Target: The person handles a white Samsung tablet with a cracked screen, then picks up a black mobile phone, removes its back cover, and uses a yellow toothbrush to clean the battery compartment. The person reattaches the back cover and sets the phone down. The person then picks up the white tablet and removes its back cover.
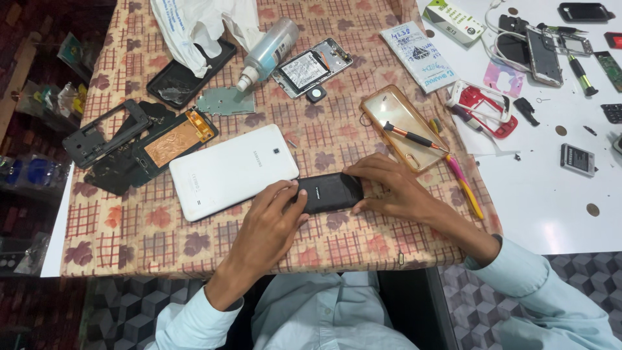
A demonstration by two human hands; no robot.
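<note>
On the patterned cloth, both hands, left and right, grip the black phone lying between them.

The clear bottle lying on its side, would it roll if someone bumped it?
Probably. The clear bottle is round and lies on its side, so a sideways nudge could roll it. The patterned cloth might slow it. It looks like thin plastic, likely light, not fragile.

Both forearms reach forward from pale blue sleeves and converge. Left hand — palm down, fingers curled, thumb and fingertips pressed at one end of a dark object. Right hand — palm down, fingers spread flat over the other end.
</note>
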